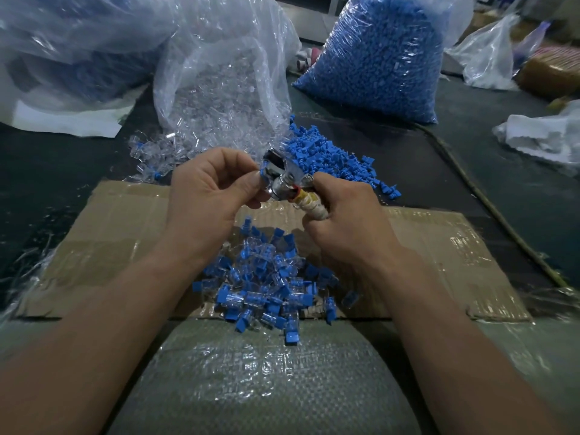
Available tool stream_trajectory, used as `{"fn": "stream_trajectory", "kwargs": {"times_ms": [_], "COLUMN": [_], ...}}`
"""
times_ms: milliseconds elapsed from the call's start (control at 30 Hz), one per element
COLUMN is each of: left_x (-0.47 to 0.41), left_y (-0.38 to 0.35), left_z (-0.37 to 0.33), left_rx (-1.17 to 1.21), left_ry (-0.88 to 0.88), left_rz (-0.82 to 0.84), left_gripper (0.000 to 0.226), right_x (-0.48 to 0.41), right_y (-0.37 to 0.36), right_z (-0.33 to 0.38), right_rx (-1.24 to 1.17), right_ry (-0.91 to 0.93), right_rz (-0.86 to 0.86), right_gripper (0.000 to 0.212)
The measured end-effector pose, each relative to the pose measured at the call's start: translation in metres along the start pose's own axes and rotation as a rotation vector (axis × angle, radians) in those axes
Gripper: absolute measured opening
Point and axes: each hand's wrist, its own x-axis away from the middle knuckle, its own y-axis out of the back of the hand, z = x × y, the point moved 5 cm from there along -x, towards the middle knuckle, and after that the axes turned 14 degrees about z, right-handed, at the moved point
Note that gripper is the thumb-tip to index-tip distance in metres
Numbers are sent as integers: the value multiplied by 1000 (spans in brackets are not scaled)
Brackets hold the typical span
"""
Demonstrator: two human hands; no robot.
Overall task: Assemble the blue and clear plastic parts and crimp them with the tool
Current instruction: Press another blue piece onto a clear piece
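The desk [78, 183] is dark grey, almost black. The cardboard sheet [439, 246] is tan brown, striped with glossy clear tape. The tool [279, 175] has a bright silver head, a handle wrapped in cream-yellow tape and 1 red band where they meet. The single part [263, 174] at its head is blue. The loose parts [329, 155] are plain mid blue, as is the filling of the far bag [376, 64]. The middle bag [219, 89] holds colourless clear pieces. The assembled pile [266, 287] mixes blue with clear. The sack [251, 372] is grey-green with a fine woven check under shiny film. The paper [62, 120] is white.
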Motion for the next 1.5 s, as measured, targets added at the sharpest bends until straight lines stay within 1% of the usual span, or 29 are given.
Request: {"fn": "stream_trajectory", "kwargs": {"times_ms": [133,300,433,500,600,667,767,833,933,1000,1067,1133,1200,1267,1300,1367,1400,1500], "left_x": [-1,-2,-4,-4,-3,-2,0,1,1,2,1,-2,-6,-7,-7,-8,-9,-14], "left_y": [2,7,21,20,9,4,-2,-5,-8,-9,-5,5,18,30,34,35,33,24], "left_z": [1,2,2,4,9,10,8,6,5,3,5,11,18,26,29,32,32,31], "left_rx": [6,-7,29,34,82,49,3,-23,-50,-26,-9,0,-43,-160,-206,-264,-328,-642], "left_ry": [18,58,106,181,291,319,331,320,318,319,327,336,324,330,341,336,316,258], "left_rz": [-23,-44,-75,6,199,296,429,482,506,493,416,275,103,-70,-124,-146,-115,42], "left_gripper": [24,22,19,16,10,11,15,19,20,12,12,12,4,15,18,22,25,33], "right_x": [-1,-3,-2,-1,-1,-1,-2,-2,-2,-3,-3,-3,-2,-1,-1,0,1,2], "right_y": [-2,0,4,5,2,-1,-4,-4,-6,-7,-6,-6,-7,-7,-6,-4,-3,-1], "right_z": [1,-7,-20,-25,-28,-30,-32,-32,-33,-32,-32,-32,-32,-32,-32,-32,-32,-32], "right_rx": [20,32,8,10,14,21,26,46,65,80,91,79,72,85,92,81,65,39], "right_ry": [11,-6,-86,-109,-138,-166,-195,-197,-201,-204,-212,-232,-238,-236,-236,-230,-224,-200], "right_rz": [-12,3,28,59,147,195,232,238,259,273,288,308,322,326,325,314,306,283], "right_gripper": [38,22,19,18,25,32,34,35,39,42,46,53,60,66,68,66,63,53]}}
